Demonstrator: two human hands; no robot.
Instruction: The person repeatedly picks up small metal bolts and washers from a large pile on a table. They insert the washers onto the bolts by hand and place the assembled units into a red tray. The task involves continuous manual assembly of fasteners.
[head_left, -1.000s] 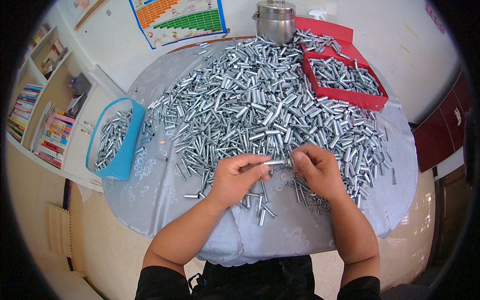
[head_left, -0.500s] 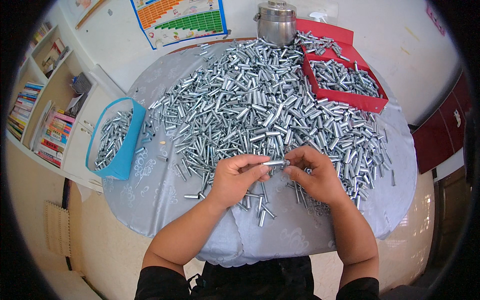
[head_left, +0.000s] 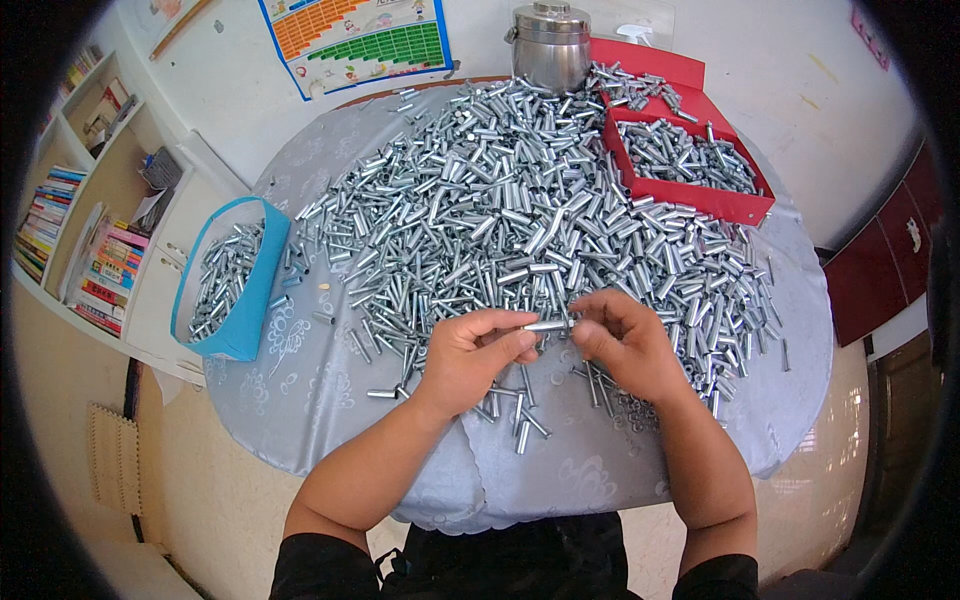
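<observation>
Between thumb and fingers, my left hand (head_left: 465,358) pinches a short silver expansion bolt (head_left: 545,325) with a smooth sleeve, held nearly level above the table's near part. Closed around its right end is my right hand (head_left: 632,350), thumb and curled fingers meeting there. A small piece, perhaps a nut or washer, sits at that end, mostly covered by the fingertips. Just beyond both hands spreads a large heap of loose metal sleeves and bolts (head_left: 470,210). Small nuts and washers (head_left: 632,412) lie beneath my right wrist.
A blue fabric bin (head_left: 240,320) of metal parts stands at the left. At the back right is an open red box (head_left: 690,200), also full of them, beside a steel canister (head_left: 552,50). The round table wears a silvery cloth (head_left: 330,420). Shelves with books line the left wall.
The right thumb and fingers have shifted slightly at the bolt's end and loosened a little. My left hand keeps its pinch in nearly the same place.
</observation>
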